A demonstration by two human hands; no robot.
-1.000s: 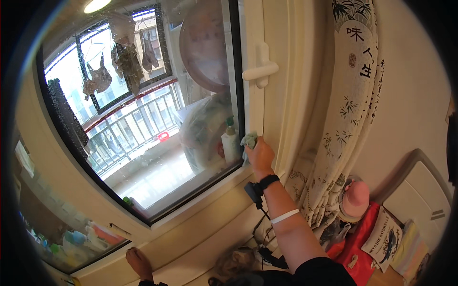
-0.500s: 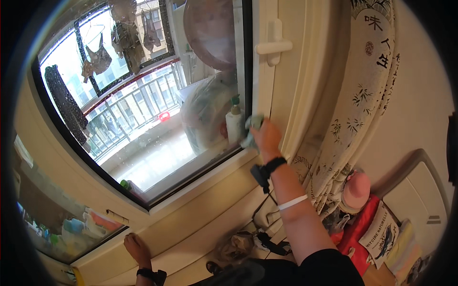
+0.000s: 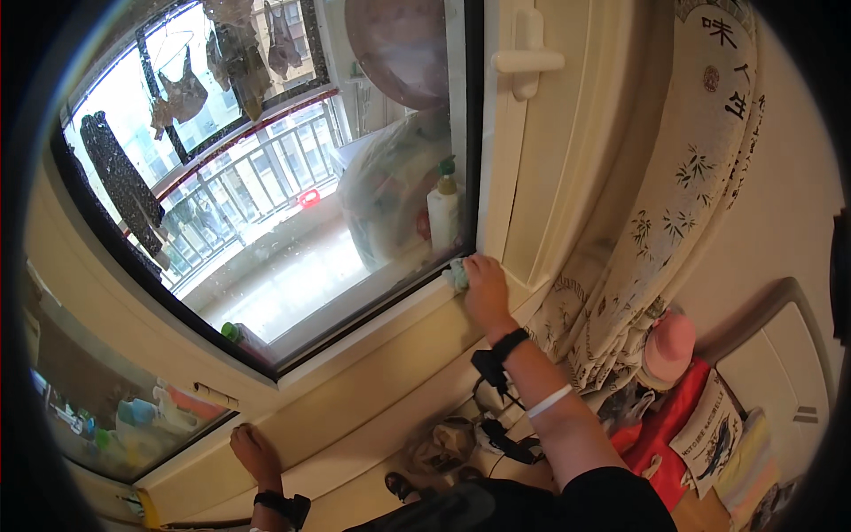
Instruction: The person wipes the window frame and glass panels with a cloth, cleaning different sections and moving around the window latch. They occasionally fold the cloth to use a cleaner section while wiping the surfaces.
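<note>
My right hand (image 3: 488,297) is closed on a crumpled pale green cloth (image 3: 457,276). It presses the cloth to the cream window frame at the lower right corner of the pane (image 3: 292,275), just below the black seal. My left hand (image 3: 255,452) leans on the cream ledge (image 3: 346,377) at lower left, its fingers slightly bent and nothing visible in them. Dark bands circle both wrists, and the right one carries a small black device (image 3: 489,368).
Through the glass show a white pump bottle (image 3: 444,213), a large plastic-wrapped bundle (image 3: 386,208), hanging clothes (image 3: 120,177) and a railing. A white window handle (image 3: 528,60) sticks out at upper right. A patterned curtain (image 3: 660,213) hangs beside a pink round object (image 3: 669,348) and a chair back (image 3: 780,346).
My right hand has moved down with the cloth, from the right edge of the glass to the frame's lower corner. My left hand stays on the ledge. The view has shifted slightly.
</note>
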